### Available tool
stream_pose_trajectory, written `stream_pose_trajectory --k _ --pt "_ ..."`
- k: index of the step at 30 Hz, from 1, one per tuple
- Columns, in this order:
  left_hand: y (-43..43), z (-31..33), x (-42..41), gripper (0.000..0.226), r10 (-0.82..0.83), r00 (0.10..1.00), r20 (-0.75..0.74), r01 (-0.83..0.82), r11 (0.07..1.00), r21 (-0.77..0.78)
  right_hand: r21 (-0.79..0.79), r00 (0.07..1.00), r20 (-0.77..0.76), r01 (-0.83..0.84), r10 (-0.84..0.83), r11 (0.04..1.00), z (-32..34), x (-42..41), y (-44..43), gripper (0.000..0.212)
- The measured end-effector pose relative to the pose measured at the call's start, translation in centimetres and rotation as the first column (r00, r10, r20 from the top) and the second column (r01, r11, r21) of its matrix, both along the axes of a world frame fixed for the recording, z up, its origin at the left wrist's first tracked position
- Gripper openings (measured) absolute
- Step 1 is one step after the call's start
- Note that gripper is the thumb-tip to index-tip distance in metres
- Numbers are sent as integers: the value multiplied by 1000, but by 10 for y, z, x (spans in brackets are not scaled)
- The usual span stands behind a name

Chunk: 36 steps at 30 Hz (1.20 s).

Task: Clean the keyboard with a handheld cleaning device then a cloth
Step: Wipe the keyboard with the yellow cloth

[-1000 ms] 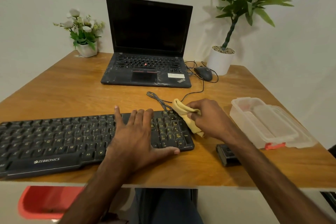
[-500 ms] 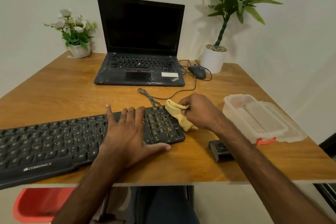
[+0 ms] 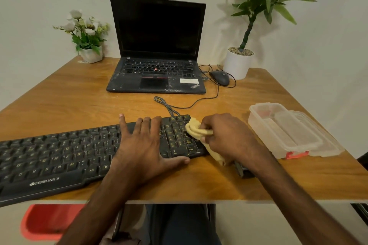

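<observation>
A black Zebronics keyboard lies along the front of the wooden table. My left hand lies flat on its right half with fingers spread and the thumb at the front edge. My right hand grips a bunched yellow cloth and holds it against the number pad at the keyboard's right end. A small black device lies on the table under my right wrist, mostly hidden.
A black laptop stands open at the back, with a wired mouse and its cable to the right. A clear plastic box sits at the right edge. Flower pot and potted plant stand at the back corners.
My right hand has drawn the cloth nearer over the keyboard's right end, onto the number pad. My left hand stays flat on the keys. The camera view has shifted slightly.
</observation>
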State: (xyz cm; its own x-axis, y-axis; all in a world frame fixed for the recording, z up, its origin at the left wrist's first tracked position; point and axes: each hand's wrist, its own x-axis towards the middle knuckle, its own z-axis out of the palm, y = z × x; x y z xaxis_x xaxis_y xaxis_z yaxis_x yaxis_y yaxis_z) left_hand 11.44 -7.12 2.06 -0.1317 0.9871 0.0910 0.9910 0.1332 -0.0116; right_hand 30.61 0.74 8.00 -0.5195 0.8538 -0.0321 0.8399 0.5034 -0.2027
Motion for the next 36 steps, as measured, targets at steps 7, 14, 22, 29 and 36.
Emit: stream_pose_trajectory --k 7,14,22,29,36 --pt "0 0 1 138 0 1000 7 0 1000 3 55 982 -189 39 -28 998 5 2 25 28" --pt "0 -1 2 136 11 1000 -23 -11 1000 -2 -54 996 77 -34 38 998 11 10 -3 30" --pt "2 0 1 134 -19 998 -62 20 1000 16 137 1000 14 -9 7 991 5 -22 20 28" --pt "-1 0 2 136 -1 998 -66 1 1000 2 93 997 -59 -40 46 995 3 -31 37 19" --pt "-2 0 2 139 -2 999 -37 2 1000 0 -160 992 107 -54 72 986 23 2 3 21"
